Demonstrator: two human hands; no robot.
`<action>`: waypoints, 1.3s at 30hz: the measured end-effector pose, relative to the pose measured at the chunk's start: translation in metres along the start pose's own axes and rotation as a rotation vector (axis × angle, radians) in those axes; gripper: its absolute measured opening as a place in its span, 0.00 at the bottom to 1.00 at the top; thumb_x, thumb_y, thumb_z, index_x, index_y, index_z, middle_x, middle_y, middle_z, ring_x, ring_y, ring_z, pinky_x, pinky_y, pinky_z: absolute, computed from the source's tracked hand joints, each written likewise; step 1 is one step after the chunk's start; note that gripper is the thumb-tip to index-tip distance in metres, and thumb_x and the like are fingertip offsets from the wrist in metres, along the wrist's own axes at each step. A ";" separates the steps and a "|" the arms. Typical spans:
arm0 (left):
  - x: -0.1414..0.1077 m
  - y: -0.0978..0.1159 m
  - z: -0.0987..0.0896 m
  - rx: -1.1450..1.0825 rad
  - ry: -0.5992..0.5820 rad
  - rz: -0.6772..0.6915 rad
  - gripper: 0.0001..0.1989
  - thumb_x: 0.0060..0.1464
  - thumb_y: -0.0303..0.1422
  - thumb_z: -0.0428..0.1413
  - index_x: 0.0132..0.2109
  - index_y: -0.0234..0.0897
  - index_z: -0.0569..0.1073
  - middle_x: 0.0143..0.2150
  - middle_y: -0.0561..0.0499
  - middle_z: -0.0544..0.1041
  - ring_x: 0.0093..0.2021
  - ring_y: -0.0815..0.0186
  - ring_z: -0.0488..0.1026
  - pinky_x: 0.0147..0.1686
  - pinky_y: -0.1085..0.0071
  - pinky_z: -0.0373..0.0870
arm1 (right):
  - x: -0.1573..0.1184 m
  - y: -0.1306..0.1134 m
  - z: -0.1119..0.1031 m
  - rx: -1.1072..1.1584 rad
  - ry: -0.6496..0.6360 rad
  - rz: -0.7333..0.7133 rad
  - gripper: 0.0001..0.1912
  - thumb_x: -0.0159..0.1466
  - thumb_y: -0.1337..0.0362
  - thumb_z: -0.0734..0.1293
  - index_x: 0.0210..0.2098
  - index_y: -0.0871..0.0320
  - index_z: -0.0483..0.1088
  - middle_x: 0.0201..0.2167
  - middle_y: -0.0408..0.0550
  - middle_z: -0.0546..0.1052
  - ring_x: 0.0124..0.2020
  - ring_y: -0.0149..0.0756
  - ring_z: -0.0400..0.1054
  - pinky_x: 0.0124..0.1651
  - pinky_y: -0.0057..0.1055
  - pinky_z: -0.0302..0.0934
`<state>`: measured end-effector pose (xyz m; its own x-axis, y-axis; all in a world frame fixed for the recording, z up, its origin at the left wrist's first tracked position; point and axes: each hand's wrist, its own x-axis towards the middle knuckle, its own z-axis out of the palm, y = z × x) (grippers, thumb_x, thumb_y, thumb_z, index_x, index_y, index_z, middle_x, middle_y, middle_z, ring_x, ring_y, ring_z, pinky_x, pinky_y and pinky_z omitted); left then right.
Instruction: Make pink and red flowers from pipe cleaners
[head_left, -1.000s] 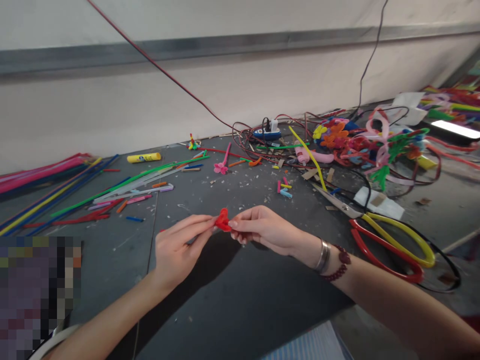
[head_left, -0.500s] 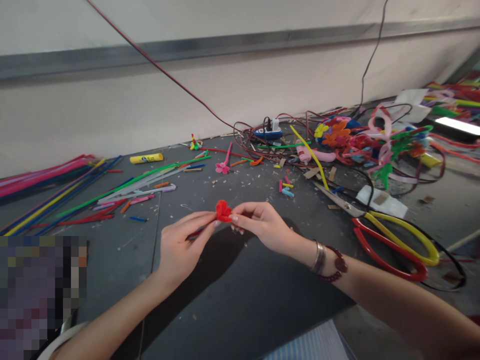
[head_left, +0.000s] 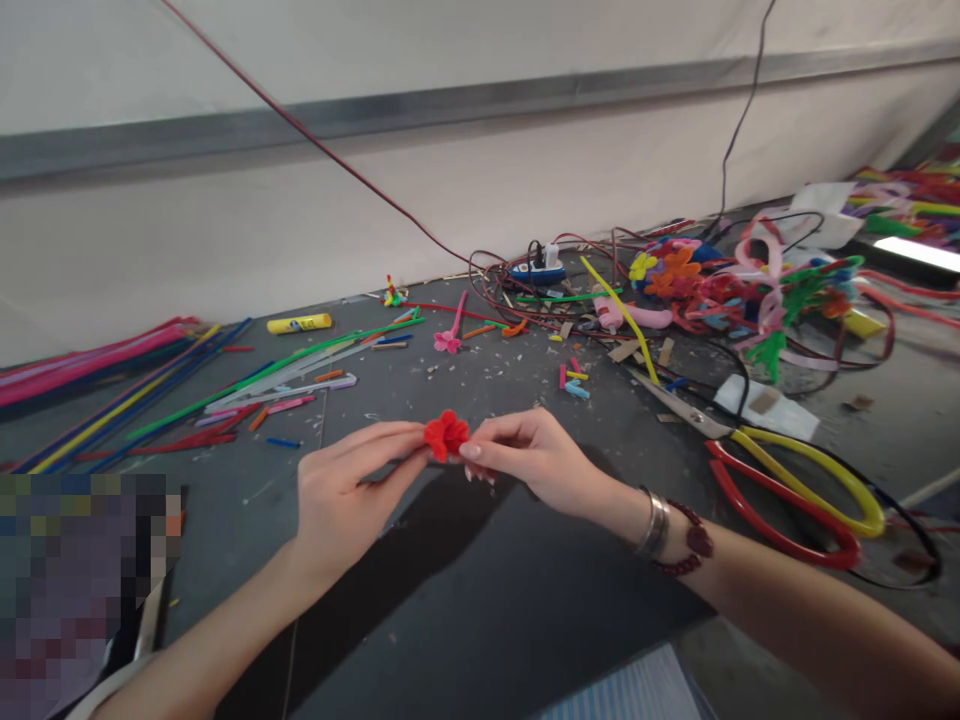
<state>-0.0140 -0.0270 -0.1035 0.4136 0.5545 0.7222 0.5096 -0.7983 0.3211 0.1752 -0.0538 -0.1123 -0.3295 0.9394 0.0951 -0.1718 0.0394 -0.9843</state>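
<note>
A small red fuzzy flower [head_left: 447, 435] is held above the dark table, its petals spread toward the camera. My left hand [head_left: 352, 490] pinches it from the left, thumb and fingers closed behind its edge. On the other side, the thumb and forefinger of my right hand [head_left: 536, 460] grip the flower's right petal. A bracelet and a silver bangle circle my right wrist. Beyond the hands a pink flower with a stem [head_left: 448, 340] lies on the table.
Large scissors [head_left: 795, 490] with red and yellow handles lie at the right. Pipe cleaners [head_left: 97, 360] lie at the left, near a yellow glue stick [head_left: 299, 324]. A pink glue gun [head_left: 634, 313], cables and a colourful flower pile [head_left: 690, 280] sit at the back right.
The red flower has turned and now shows its open petals. My left hand has shifted slightly left, and my right hand slightly right.
</note>
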 end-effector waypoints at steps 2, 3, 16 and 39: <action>-0.001 -0.001 0.002 0.016 0.002 0.020 0.03 0.48 0.27 0.58 0.32 0.38 0.75 0.32 0.53 0.79 0.30 0.69 0.75 0.32 0.75 0.73 | 0.000 0.001 -0.001 0.017 0.002 0.003 0.11 0.56 0.60 0.66 0.27 0.63 0.72 0.22 0.43 0.71 0.23 0.24 0.60 0.27 0.24 0.54; -0.002 -0.001 0.003 0.023 -0.010 0.020 0.02 0.48 0.27 0.58 0.32 0.38 0.75 0.32 0.53 0.79 0.30 0.68 0.75 0.32 0.74 0.73 | 0.000 0.002 -0.001 0.014 0.006 0.005 0.10 0.57 0.60 0.66 0.27 0.63 0.72 0.22 0.43 0.71 0.23 0.24 0.60 0.27 0.23 0.55; -0.003 -0.001 0.002 0.054 -0.058 0.147 0.05 0.50 0.25 0.56 0.30 0.38 0.75 0.29 0.52 0.79 0.28 0.67 0.77 0.31 0.74 0.75 | 0.004 0.014 0.003 0.280 -0.024 0.109 0.08 0.52 0.62 0.69 0.25 0.62 0.73 0.22 0.42 0.71 0.23 0.24 0.59 0.29 0.25 0.53; 0.002 -0.005 0.004 -0.113 -0.124 -0.245 0.03 0.46 0.30 0.58 0.27 0.38 0.76 0.27 0.52 0.79 0.26 0.66 0.76 0.28 0.74 0.74 | 0.003 0.004 0.006 0.202 0.014 0.150 0.12 0.52 0.58 0.69 0.24 0.61 0.68 0.19 0.39 0.68 0.21 0.23 0.60 0.27 0.24 0.56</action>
<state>-0.0127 -0.0204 -0.1060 0.3813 0.7527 0.5366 0.5210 -0.6545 0.5479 0.1680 -0.0525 -0.1148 -0.3528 0.9342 -0.0531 -0.3043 -0.1683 -0.9376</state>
